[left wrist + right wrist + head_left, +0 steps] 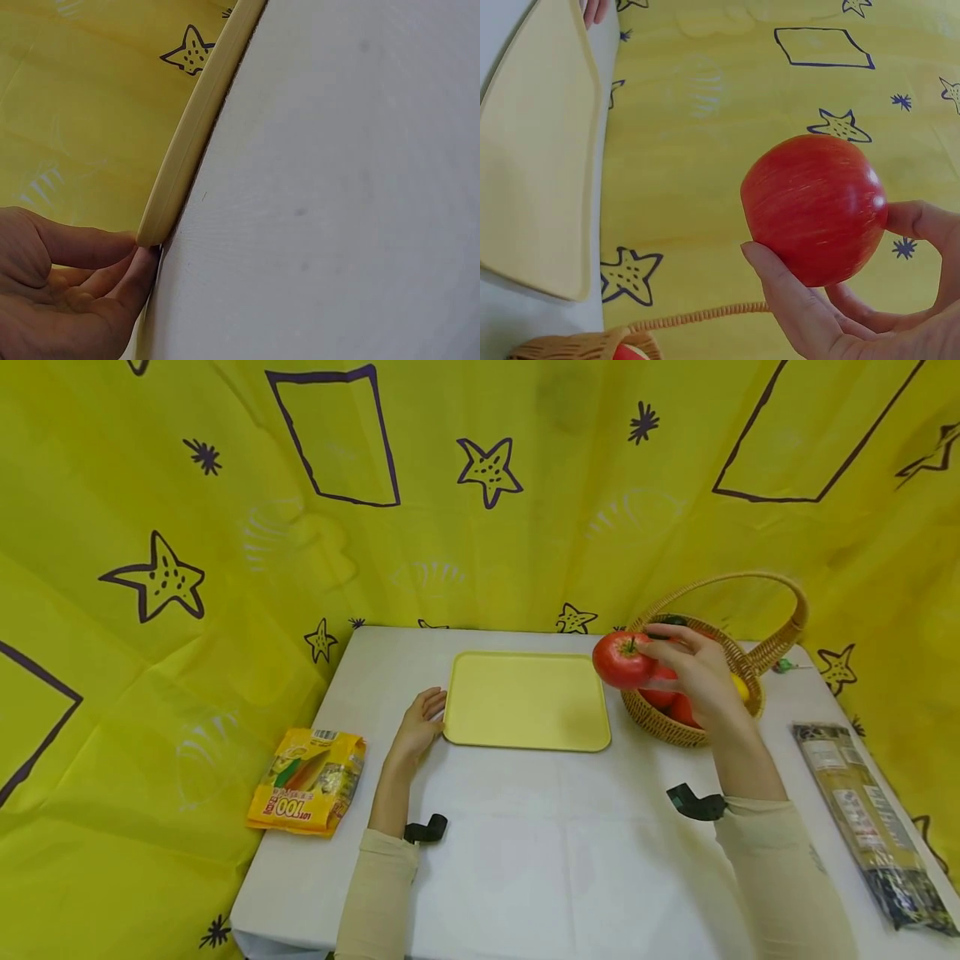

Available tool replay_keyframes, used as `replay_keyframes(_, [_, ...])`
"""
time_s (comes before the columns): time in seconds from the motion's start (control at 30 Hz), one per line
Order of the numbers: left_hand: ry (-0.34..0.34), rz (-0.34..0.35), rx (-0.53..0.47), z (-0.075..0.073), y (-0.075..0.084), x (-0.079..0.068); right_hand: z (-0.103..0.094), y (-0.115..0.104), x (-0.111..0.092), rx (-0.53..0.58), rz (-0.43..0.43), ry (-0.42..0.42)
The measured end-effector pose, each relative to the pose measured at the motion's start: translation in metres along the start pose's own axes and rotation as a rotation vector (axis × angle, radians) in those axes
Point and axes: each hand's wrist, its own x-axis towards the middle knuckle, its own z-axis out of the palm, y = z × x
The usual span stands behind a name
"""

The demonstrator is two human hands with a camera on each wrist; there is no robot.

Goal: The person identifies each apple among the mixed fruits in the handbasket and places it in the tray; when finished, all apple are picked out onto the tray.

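A red apple [619, 662] is held up by my right hand [703, 677], above the near left rim of a wicker basket [663, 727]. The right wrist view shows thumb and fingers curled around the apple [814, 210]. Inside the basket lie more red fruits [684, 712] and a yellow one, partly hidden by the hand. A pale yellow tray [528, 702] lies flat on the table to the left of the basket. At its left edge is my left hand [418, 725]; in the left wrist view its thumb and fingers pinch the tray's rim [180, 165].
On the white table [510, 843], a yellow snack bag [309, 783] lies at the left. A long clear packet [866, 818] lies along the right edge. The basket's tall handle [787, 635] arches up at the back right. Yellow patterned cloth [420, 543] hangs behind.
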Motion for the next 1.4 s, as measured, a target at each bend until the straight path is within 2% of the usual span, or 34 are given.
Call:
replay_keyframes(0.2, [0.001,0.001,0.008,-0.001,0.001,-0.001,0.01,0.002,0.008,0.015,-0.003,-0.026])
replay_keyframes(0.43, [0.008,0.0,-0.007,0.001,0.002,-0.001,0.022,0.005,0.018,-0.035,0.001,-0.043])
replay_keyframes(0.67, [0.006,0.001,-0.009,0.0,0.001,0.0,0.034,0.009,0.028,-0.002,0.051,-0.059])
replay_keyframes(1.0, [0.004,0.007,-0.031,0.001,0.0,0.001,0.05,0.023,0.046,-0.019,0.122,-0.073])
replay_keyframes(1.4, [0.01,-0.003,-0.033,0.0,-0.001,0.0,0.077,0.037,0.067,-0.022,0.16,-0.108])
